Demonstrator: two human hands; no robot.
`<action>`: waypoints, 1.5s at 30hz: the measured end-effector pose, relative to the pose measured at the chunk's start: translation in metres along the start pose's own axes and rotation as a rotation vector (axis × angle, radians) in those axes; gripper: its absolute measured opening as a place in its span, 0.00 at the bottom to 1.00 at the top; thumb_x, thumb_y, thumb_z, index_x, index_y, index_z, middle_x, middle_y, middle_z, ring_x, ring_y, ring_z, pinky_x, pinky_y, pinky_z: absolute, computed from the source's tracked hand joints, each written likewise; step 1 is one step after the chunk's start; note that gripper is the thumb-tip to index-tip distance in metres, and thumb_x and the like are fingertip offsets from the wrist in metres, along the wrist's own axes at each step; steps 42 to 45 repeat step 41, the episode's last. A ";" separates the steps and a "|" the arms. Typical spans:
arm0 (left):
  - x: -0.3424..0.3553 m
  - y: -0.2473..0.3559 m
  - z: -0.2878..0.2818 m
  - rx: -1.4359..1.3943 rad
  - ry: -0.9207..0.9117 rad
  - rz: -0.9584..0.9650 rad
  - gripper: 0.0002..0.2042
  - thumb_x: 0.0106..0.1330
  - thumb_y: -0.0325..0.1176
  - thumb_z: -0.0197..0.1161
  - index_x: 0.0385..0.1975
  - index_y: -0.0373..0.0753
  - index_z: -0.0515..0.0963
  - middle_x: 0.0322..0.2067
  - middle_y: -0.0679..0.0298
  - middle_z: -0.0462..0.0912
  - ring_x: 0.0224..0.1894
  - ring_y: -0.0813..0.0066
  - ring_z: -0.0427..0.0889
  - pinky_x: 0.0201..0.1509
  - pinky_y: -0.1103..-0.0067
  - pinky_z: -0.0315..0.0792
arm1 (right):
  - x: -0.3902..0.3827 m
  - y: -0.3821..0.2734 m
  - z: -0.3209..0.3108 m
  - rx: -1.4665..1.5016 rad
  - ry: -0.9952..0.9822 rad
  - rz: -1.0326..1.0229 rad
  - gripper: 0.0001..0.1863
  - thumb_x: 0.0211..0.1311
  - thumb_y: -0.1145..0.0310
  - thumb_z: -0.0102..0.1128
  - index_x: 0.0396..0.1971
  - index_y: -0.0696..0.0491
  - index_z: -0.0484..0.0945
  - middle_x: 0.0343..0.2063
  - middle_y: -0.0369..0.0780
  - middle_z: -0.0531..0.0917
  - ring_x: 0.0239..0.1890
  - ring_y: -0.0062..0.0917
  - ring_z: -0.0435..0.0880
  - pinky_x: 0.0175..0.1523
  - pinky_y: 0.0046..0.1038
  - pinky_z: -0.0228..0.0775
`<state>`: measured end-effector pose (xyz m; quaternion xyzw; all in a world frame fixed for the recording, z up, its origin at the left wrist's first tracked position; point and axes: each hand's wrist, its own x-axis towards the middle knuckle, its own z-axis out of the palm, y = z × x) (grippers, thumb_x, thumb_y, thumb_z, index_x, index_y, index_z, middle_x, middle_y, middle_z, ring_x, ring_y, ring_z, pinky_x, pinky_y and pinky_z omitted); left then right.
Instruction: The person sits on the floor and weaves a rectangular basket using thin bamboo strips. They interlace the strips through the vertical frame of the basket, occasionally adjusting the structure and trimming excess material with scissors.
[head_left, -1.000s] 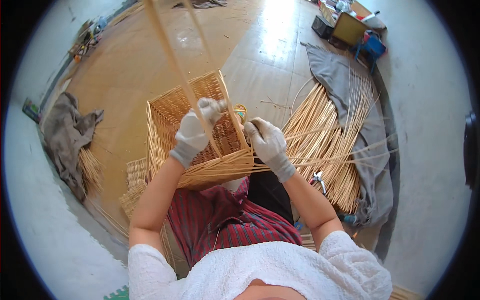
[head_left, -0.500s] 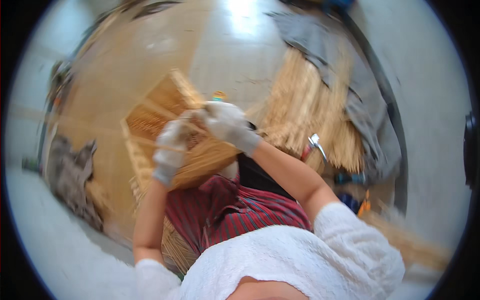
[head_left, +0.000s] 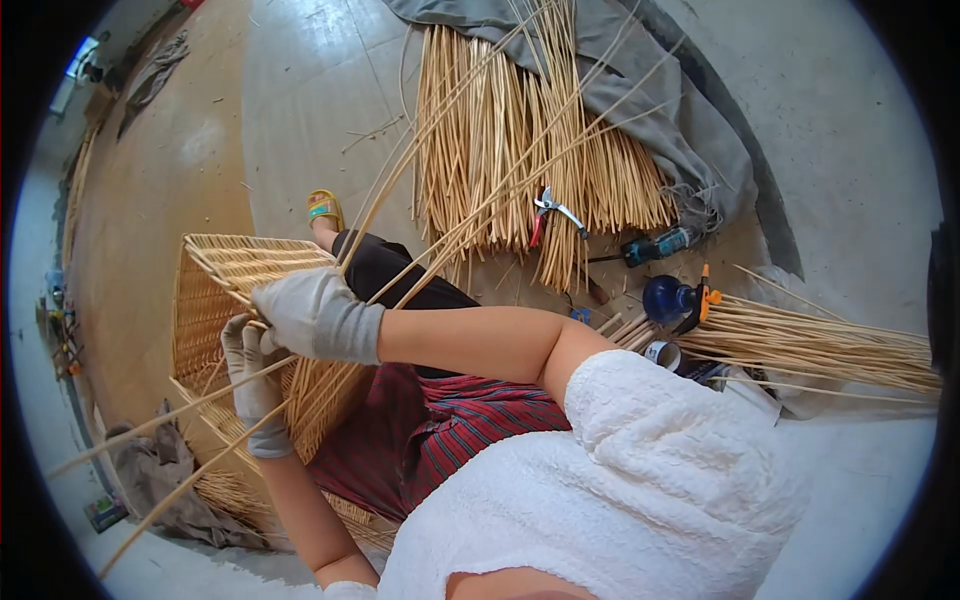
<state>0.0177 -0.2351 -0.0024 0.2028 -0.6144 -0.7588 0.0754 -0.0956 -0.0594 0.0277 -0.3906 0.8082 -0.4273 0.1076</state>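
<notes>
A partly woven wicker basket [head_left: 195, 320] rests tilted against my lap, on the red striped cloth [head_left: 480, 410]. Both hands wear pale work gloves. My right hand [head_left: 310, 312] is closed over the basket's upper rim, gripping wicker rods there. Long loose rods [head_left: 455, 235] fan out from beside it to the upper right. Just below, my left hand [head_left: 250, 385] has its fingers bent round the rim's wicker, the thumb close to the right hand. More rod ends stick out to the lower left, passing by my left wrist. The fingertips of my right hand are hidden.
A thick bundle of rods [head_left: 480, 130] lies ahead, partly under a grey cloth [head_left: 690, 140]. Pruning shears [head_left: 545, 210] rest on it. To the right are a power drill [head_left: 655, 246], a blue spray bottle [head_left: 668, 298], a tape roll [head_left: 662, 353] and another rod bundle [head_left: 820, 340].
My view has turned to the right and sharpened. The basket and both hands appear further left and lower, the hands now closer together. Long rods now spread across the view.
</notes>
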 end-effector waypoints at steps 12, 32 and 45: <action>0.001 -0.017 0.021 0.187 0.049 0.081 0.30 0.61 0.42 0.75 0.58 0.39 0.67 0.48 0.65 0.76 0.47 0.77 0.77 0.52 0.78 0.74 | -0.135 0.109 0.003 0.135 0.402 -0.661 0.11 0.58 0.65 0.63 0.42 0.47 0.83 0.39 0.36 0.84 0.40 0.26 0.84 0.40 0.32 0.76; 0.004 -0.012 0.057 0.202 -0.026 0.127 0.19 0.67 0.34 0.68 0.53 0.36 0.71 0.46 0.65 0.80 0.48 0.78 0.78 0.55 0.78 0.72 | -0.297 0.456 -0.085 -0.307 -0.124 0.692 0.26 0.74 0.48 0.45 0.52 0.55 0.78 0.47 0.51 0.85 0.48 0.46 0.84 0.53 0.39 0.77; 0.008 -0.021 0.047 0.314 -0.023 0.112 0.17 0.67 0.27 0.67 0.52 0.35 0.69 0.43 0.63 0.80 0.46 0.78 0.78 0.54 0.80 0.73 | -0.214 0.186 -0.041 0.099 -0.338 0.428 0.29 0.71 0.44 0.50 0.62 0.49 0.72 0.57 0.52 0.78 0.62 0.44 0.75 0.69 0.38 0.62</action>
